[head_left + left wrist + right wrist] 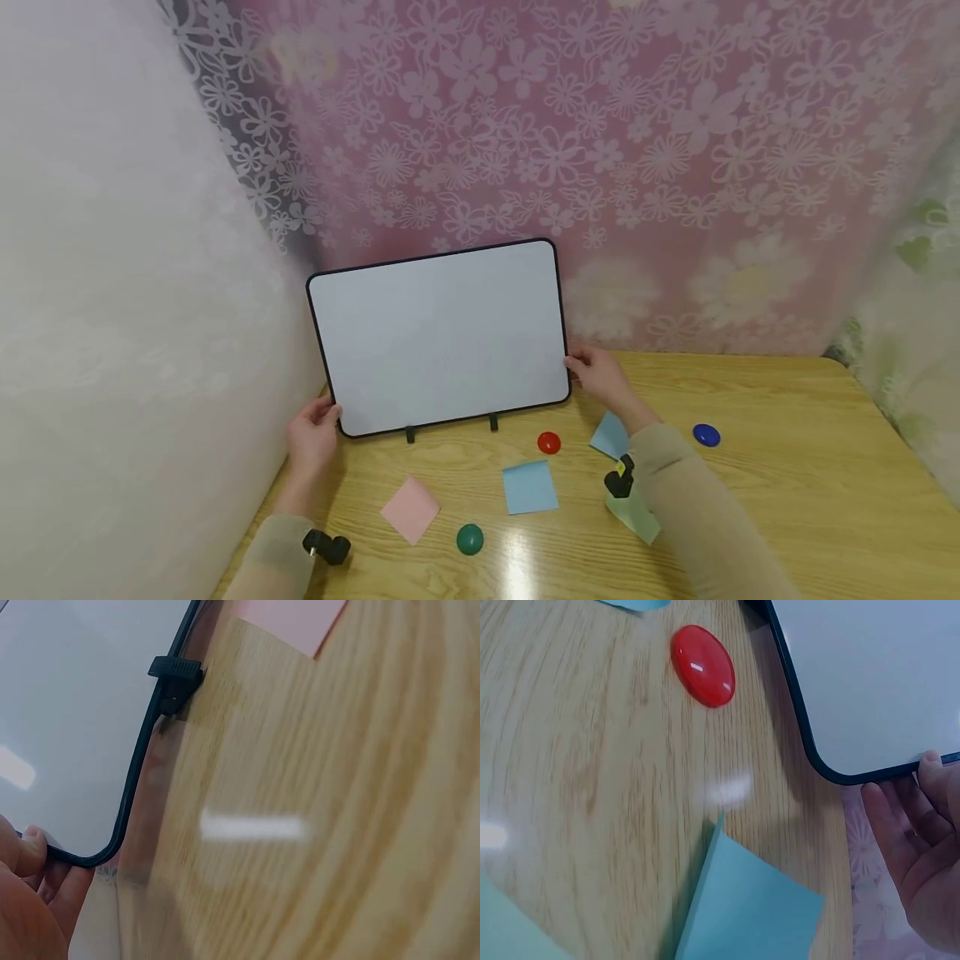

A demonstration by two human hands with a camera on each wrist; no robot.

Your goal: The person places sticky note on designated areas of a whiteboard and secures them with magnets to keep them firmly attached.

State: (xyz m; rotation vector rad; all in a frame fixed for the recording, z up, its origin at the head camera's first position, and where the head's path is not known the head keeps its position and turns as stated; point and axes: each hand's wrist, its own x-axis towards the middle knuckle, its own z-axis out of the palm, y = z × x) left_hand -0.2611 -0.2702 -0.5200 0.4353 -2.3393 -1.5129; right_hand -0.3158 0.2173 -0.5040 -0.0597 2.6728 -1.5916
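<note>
2 hands pinching whiteboard by opposite sides, red disc near its lower edge

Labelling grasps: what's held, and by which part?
The whiteboard, by its black-framed side edges: left hand near the lower left corner, right hand just above the lower right.
</note>
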